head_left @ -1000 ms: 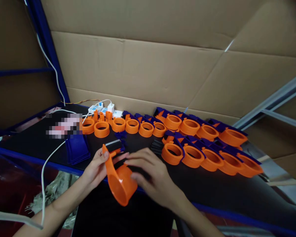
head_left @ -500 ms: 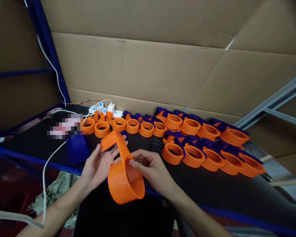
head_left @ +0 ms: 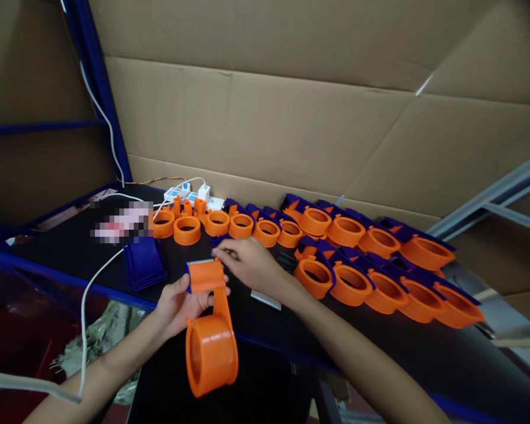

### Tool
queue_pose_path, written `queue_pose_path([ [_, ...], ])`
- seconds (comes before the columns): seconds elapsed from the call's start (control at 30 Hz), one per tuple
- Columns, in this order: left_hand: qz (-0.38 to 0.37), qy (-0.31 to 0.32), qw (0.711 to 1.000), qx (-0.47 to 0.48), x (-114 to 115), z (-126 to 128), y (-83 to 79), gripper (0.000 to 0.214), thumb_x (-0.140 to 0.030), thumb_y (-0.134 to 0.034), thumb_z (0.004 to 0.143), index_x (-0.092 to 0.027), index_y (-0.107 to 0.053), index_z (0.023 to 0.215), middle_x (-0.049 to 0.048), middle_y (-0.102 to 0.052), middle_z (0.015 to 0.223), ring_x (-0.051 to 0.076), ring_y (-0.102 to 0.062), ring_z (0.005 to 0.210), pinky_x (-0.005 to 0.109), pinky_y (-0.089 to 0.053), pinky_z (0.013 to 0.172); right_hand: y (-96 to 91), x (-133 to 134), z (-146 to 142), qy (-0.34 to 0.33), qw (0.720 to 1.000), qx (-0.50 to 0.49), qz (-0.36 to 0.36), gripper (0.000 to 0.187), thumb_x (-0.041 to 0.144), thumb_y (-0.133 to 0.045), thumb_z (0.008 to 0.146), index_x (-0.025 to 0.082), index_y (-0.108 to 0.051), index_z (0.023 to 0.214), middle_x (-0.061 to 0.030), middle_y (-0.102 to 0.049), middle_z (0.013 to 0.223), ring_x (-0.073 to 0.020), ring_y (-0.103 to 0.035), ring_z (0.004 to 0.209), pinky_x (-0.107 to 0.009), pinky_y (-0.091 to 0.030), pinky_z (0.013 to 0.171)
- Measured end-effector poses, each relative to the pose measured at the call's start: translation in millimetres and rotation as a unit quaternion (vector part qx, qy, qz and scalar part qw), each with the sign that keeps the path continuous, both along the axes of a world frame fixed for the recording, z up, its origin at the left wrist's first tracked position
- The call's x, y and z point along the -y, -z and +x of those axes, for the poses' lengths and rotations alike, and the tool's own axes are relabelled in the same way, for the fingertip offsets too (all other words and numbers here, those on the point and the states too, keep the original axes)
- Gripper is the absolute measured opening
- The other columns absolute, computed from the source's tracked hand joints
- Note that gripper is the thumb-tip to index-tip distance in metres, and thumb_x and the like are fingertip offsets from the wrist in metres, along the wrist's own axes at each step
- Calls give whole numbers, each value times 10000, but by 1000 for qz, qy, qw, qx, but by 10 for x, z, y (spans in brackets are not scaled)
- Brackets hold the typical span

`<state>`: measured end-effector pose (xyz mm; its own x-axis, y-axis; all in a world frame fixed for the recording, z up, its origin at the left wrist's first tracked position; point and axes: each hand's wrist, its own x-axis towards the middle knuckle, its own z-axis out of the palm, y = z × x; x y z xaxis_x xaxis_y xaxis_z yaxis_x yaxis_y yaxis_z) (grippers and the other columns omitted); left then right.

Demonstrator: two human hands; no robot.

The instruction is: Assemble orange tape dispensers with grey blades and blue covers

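Observation:
An orange tape dispenser hangs in front of the table edge, its ring at the bottom and its flat head up. Along the top of the head runs a toothed blade, with a strip of dark blue at its left side. My left hand holds the dispenser by the head, thumb at the left and fingers behind. My right hand is at the head's upper right corner, its thumb and finger pinched together. Whatever is between those fingertips is hidden. A silver metal strip lies on the table below my right wrist.
Several orange and dark blue dispensers stand in rows at the right. Orange dispenser bodies sit at the back left, beside dark blue plates. Behind are a white power strip and a cardboard wall. A white cable crosses the left.
The dispenser has turned over, so its head and toothed blade now face me. My right hand has moved from the ring up to the head. The silver strip has come into view.

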<state>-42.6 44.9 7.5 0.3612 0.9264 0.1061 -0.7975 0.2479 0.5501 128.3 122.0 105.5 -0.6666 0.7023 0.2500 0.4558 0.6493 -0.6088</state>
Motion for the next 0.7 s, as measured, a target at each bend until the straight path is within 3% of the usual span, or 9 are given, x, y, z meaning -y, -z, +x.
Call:
queue_pose_path([
  [0.1,30,11,1000,-1,46,0,39,649,-529,-789,687,-112,-655,1166,165,-739,1055,320,-724,912,406,-556,809,-30,-240,-409,-92,993,51,-47,298,388,-562,971,150,-724,897,-24,-737,806,-88,-606,597,-198,-414,563],
  [0.2,56,46,997,-15,57,-26,60,747,-518,-832,604,-100,-637,1191,166,-732,1023,332,-713,900,449,-543,832,-45,-450,-839,-184,965,129,-136,374,466,-542,964,140,-721,924,-7,-731,764,-59,-543,478,-189,-394,493],
  [0.27,64,68,995,-24,53,-37,67,779,-512,-843,564,-89,-638,1185,168,-726,1014,340,-707,892,483,-530,850,-16,-528,-1095,-201,951,179,-152,444,531,-546,936,135,-720,839,0,-713,686,-59,-516,437,-193,-399,476],
  [0.37,60,62,996,-18,42,-35,80,741,-509,-828,582,-89,-650,1167,162,-730,1008,341,-707,893,503,-518,871,81,-541,-1378,-175,944,249,-126,485,567,-622,863,129,-689,666,-3,-678,584,-77,-513,431,-209,-417,486],
  [0.53,54,62,997,1,25,-35,109,704,-508,-813,627,-100,-653,1178,165,-743,1036,328,-715,910,459,-525,855,154,-458,-1487,-141,952,259,-84,346,369,-675,838,134,-661,583,-4,-652,527,-106,-563,495,-213,-404,509],
  [0.7,53,84,995,-3,32,-50,107,727,-519,-824,632,-84,-652,1189,178,-736,1066,330,-717,929,426,-526,848,-26,-419,-1255,-107,969,214,-55,274,223,-615,851,137,-660,595,-12,-676,577,-105,-587,505,-213,-431,547],
])
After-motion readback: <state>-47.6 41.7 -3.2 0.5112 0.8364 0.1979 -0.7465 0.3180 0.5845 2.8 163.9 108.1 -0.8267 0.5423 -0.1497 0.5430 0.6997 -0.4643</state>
